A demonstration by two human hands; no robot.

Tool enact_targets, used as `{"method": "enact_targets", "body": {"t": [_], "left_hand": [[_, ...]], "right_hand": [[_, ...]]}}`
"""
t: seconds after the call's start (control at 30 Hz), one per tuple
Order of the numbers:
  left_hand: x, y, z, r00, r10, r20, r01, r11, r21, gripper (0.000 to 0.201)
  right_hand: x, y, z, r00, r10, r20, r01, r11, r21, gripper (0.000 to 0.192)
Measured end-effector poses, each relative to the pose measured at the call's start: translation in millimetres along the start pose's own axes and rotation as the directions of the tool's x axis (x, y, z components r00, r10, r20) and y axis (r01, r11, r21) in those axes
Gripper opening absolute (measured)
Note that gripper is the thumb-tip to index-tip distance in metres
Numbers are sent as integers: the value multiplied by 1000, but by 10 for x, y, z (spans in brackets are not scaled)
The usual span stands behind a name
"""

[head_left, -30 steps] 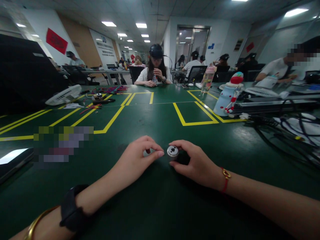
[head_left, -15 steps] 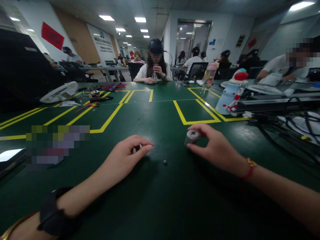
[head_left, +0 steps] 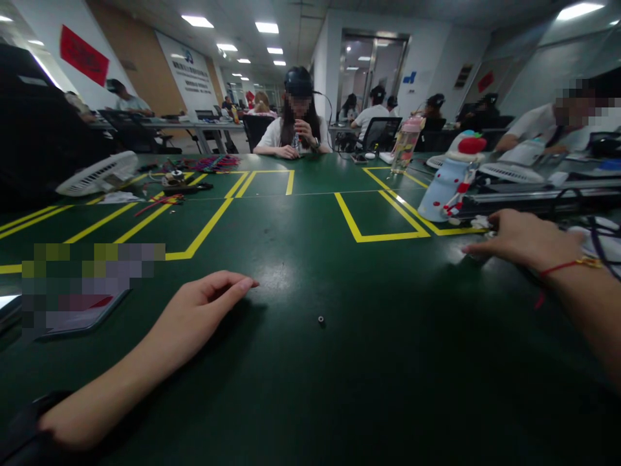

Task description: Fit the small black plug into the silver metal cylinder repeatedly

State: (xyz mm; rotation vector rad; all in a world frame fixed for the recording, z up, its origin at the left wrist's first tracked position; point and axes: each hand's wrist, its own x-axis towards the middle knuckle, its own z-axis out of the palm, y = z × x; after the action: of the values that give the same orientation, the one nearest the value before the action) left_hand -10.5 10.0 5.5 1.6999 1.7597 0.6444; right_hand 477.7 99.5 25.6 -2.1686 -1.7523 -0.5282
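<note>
My right hand (head_left: 526, 243) is at the right side of the green table (head_left: 388, 362), beside a small white object (head_left: 480, 222) and the cables. Its fingers curve round the grey metal cylinder, which the hand almost wholly hides; only a greyish bit shows below the thumb. My left hand (head_left: 206, 301) rests low over the table at left, thumb pressed to the curled fingers; whatever is between them, if anything, is hidden. Between the hands lies a tiny dark ring-shaped part (head_left: 321, 320) with a light centre.
A blue bottle (head_left: 439, 191) with a red-topped cap and a tangle of cables (head_left: 599, 239) stand right. Yellow tape (head_left: 392, 237) marks the table. Wires (head_left: 213, 163), a white fan (head_left: 99, 173) and a blurred flat item (head_left: 92, 304) lie left. A person (head_left: 295, 129) sits opposite.
My right hand has moved right from mid-table, and the cylinder no longer shows there. My left hand has drawn back to the left. The tiny part stays on the table.
</note>
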Motion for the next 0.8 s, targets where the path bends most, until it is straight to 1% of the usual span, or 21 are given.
{"method": "enact_targets", "body": {"t": [0.03, 0.07, 0.1, 0.13, 0.17, 0.2, 0.27, 0.3, 0.33, 0.37, 0.4, 0.43, 0.47, 0.5, 0.57, 0.6, 0.63, 0.7, 0.73, 0.77, 0.8], "left_hand": [[5, 4, 4, 1000, 0, -4, 0, 1000, 1, 41], [12, -2, 9, 1000, 2, -9, -2, 1000, 0, 41], [21, -16, 15, 1000, 7, -15, -7, 1000, -2, 40], [32, -35, 22, 1000, 16, -22, -16, 1000, -4, 39], [42, -57, 29, 999, 27, -32, -27, 1000, -5, 38], [50, -78, 35, 999, 36, -40, -36, 999, -3, 38], [60, -105, 42, 998, 47, -48, -47, 999, 14, 36], [60, -109, 43, 997, 51, -52, -50, 998, 26, 36], [58, -106, 44, 997, 54, -57, -52, 998, 37, 36], [54, -100, 44, 997, 53, -61, -51, 998, 44, 36], [49, -93, 43, 997, 51, -62, -48, 998, 48, 36], [44, -86, 44, 997, 47, -61, -44, 998, 51, 35], [41, -82, 45, 997, 43, -63, -40, 998, 55, 35], [39, -81, 48, 997, 40, -66, -36, 998, 59, 35], [40, -90, 57, 996, 35, -80, -30, 997, 68, 34], [43, -97, 62, 996, 36, -87, -29, 997, 72, 34], [47, -104, 68, 995, 37, -93, -31, 997, 73, 33], [55, -114, 79, 995, 43, -95, -36, 997, 73, 33], [58, -117, 82, 995, 46, -92, -40, 997, 73, 33], [59, -117, 83, 995, 49, -87, -43, 997, 71, 32], [59, -114, 82, 995, 52, -83, -46, 997, 67, 32]], "right_hand": [[-103, -208, -73, 998, -51, -33, 51, 998, 23, 66], [-236, -456, -148, 990, -131, -42, 134, 989, 68, 64], [-395, -730, -217, 965, -257, -47, 261, 948, 184, 55], [-570, -1012, -275, 908, -418, -34, 405, 853, 330, 45], [-751, -1285, -317, 822, -569, -8, 506, 724, 468, 38], [-925, -1534, -340, 743, -669, -1, 552, 611, 567, 34], [-1200, -1915, -341, 621, -784, 6, 586, 470, 660, 30], [-1285, -2035, -328, 584, -812, 9, 592, 434, 679, 26], [-1327, -2106, -313, 563, -827, 15, 594, 417, 688, 22], [-1329, -2126, -304, 559, -829, 21, 590, 416, 692, 20], [-1294, -2099, -302, 572, -819, 26, 580, 428, 694, 19], [-1228, -2026, -311, 600, -800, 31, 567, 452, 689, 20], [-1139, -1911, -329, 636, -771, 27, 558, 484, 675, 20], [-1033, -1757, -353, 683, -730, 15, 552, 529, 645, 20], [-806, -1358, -396, 785, -619, -31, 543, 664, 514, 20], [-699, -1130, -406, 832, -553, -52, 523, 749, 407, 21], [-602, -898, -404, 872, -485, -70, 484, 829, 280, 21], [-456, -465, -365, 939, -341, -46, 343, 939, 40, 23], [-408, -287, -335, 965, -262, -3, 262, 964, -44, 25], [-375, -144, -304, 981, -188, 55, 193, 976, -99, 28], [-355, -40, -277, 986, -125, 110, 139, 982, -127, 30]]}}
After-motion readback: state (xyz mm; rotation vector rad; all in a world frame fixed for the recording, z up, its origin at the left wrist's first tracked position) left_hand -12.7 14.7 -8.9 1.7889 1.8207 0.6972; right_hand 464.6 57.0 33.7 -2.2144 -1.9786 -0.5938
